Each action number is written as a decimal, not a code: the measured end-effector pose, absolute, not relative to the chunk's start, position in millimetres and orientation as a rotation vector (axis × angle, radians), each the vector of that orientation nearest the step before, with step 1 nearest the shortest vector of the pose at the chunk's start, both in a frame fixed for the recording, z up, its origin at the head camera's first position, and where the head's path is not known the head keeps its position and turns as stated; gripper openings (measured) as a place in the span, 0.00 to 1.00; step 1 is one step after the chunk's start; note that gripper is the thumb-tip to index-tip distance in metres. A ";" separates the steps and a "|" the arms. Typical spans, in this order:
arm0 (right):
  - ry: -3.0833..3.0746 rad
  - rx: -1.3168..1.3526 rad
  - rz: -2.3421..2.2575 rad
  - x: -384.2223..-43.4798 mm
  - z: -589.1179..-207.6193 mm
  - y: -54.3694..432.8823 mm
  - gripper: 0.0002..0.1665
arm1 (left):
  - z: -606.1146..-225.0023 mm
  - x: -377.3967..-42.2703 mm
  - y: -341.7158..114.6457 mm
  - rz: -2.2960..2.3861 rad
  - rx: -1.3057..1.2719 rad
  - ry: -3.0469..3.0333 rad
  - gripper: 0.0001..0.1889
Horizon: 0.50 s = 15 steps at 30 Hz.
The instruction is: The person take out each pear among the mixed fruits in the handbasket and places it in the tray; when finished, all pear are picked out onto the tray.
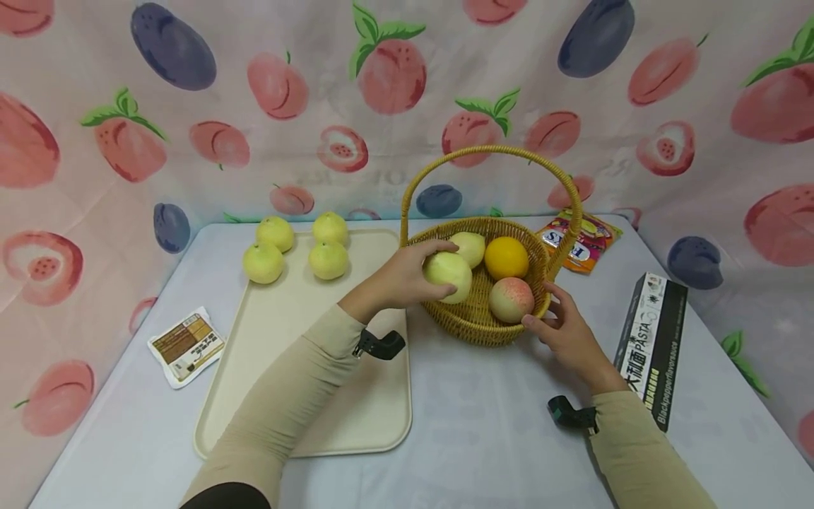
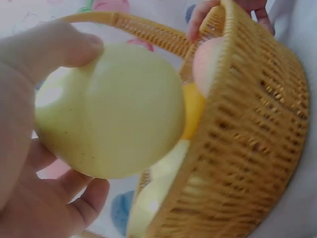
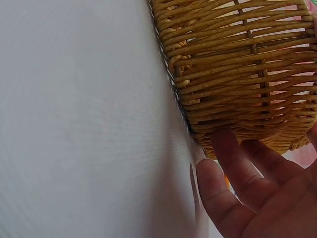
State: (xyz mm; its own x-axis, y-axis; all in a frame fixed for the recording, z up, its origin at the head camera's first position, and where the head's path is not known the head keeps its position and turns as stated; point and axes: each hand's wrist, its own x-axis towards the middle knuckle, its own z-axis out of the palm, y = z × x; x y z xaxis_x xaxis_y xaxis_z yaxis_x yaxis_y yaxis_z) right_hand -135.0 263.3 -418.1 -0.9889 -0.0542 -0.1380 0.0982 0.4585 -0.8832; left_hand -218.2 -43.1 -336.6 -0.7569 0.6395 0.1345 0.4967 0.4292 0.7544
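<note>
My left hand (image 1: 407, 277) holds a round pale yellow-green fruit (image 1: 449, 277) over the left side of a wicker basket (image 1: 467, 332). In the left wrist view, thumb and fingers curl around this fruit (image 2: 119, 111). Inside the basket are another pale yellow-green fruit (image 1: 469, 247), an orange (image 1: 506, 258) and a pink-and-cream peach (image 1: 511, 300). At the basket's right rim, my right hand (image 1: 567, 332) grips with the thumb on the edge and fingers against the outside. The right wrist view shows those fingers (image 3: 237, 171) along the woven wall.
A cream tray (image 1: 305, 367) lies to the left, with several yellow-green round fruits (image 1: 328, 260) at its far end. Beside it is a brown-and-white packet (image 1: 187, 346). A red snack bag (image 1: 579, 240) lies behind the basket, and a black pasta box (image 1: 651, 346) stands at the right.
</note>
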 end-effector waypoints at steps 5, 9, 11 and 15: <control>2.557 0.035 -1.563 -134.6 -419.4 263.3 0.54 | -328.3 -216.8 -56.5 1.170 1.013 2.509 0.33; 2.555 0.033 -1.568 -134.8 -419.4 262.7 0.54 | -323.3 -215.9 -61.8 1.102 1.007 2.526 0.32; 2.555 0.034 -1.567 -134.7 -419.1 262.6 0.54 | -321.8 -215.7 -62.6 1.077 1.010 2.532 0.32; 2.557 0.024 -1.569 -134.8 -418.3 262.6 0.54 | -320.6 -216.1 -61.3 1.056 1.046 2.519 0.32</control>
State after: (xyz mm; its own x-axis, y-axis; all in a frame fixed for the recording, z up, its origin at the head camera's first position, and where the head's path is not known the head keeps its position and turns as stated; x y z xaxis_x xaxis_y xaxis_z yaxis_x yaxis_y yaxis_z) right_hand -134.8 262.6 -418.3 -0.9898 -0.0603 -0.1287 0.0874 0.4558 -0.8858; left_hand -216.1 -61.3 -320.6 -0.7236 0.6867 0.0699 0.5313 0.4895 0.6914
